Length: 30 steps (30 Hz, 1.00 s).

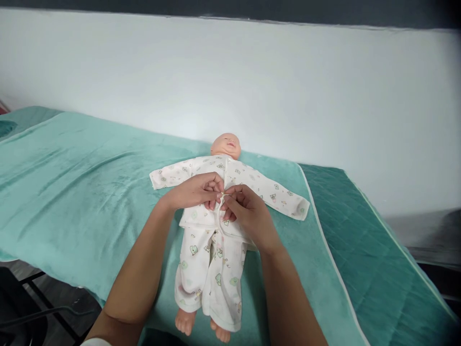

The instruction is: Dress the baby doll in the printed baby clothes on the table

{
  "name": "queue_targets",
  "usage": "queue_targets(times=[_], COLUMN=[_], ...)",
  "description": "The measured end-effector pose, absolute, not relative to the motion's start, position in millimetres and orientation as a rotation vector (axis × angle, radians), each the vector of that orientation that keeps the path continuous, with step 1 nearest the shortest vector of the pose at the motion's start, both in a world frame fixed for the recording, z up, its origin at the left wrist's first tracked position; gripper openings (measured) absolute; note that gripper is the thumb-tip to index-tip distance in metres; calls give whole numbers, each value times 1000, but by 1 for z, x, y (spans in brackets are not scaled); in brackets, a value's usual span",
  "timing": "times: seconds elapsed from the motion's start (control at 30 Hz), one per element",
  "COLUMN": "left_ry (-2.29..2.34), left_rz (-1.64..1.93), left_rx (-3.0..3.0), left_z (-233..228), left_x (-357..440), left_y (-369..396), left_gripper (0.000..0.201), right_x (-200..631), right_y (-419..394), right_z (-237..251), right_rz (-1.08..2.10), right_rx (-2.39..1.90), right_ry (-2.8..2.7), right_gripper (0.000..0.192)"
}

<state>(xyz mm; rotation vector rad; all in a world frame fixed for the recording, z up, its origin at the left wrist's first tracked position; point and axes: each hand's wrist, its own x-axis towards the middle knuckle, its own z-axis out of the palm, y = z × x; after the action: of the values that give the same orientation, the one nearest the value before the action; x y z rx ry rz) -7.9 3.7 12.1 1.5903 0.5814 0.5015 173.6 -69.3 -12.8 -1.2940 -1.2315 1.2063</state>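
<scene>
A baby doll (pixel 226 145) lies on its back in the middle of the view, its head toward the wall. It wears a white printed long-sleeved top (pixel 245 176) and matching trousers (pixel 192 269), with its bare feet showing. Over the front of the top, my left hand (pixel 201 190) and my right hand (pixel 247 206) meet at the centre opening. The fingertips of both are pinched on the edges of the top's front, where a small yellowish spot shows. Whether it is a button or a snap I cannot tell. Below my hands the front edges hang slightly apart.
A light green blanket (pixel 90 192) covers the bed under the doll, with wrinkles at the left. Darker green quilted bedding (pixel 345 230) shows at the right. A white wall (pixel 230 77) runs behind. A black chair (pixel 21 302) stands at the lower left.
</scene>
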Motion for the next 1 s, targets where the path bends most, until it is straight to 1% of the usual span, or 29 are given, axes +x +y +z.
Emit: queue_targets(times=[0.17,0.43,0.77,1.0], left_ry=[615,641,707,689], left_rz=[475,493,538,593], left_rx=[1609,1591,1619,1596], left_z=[15,14,10,12], left_x=[-8,-7,-5,-5], left_y=[3,3,4,2], left_gripper=[10,11,10,7], right_x=[171,170,170,170], right_y=[-71,-71,-71,-71], right_z=[-6,-5,-7,-6], right_rz=[1206,1204,1189,1189], right_rx=[-1333,-1320,-1333,-1330], right_ry=[-1161,-1152,-1178,-1182], right_gripper=[19,21,17,20])
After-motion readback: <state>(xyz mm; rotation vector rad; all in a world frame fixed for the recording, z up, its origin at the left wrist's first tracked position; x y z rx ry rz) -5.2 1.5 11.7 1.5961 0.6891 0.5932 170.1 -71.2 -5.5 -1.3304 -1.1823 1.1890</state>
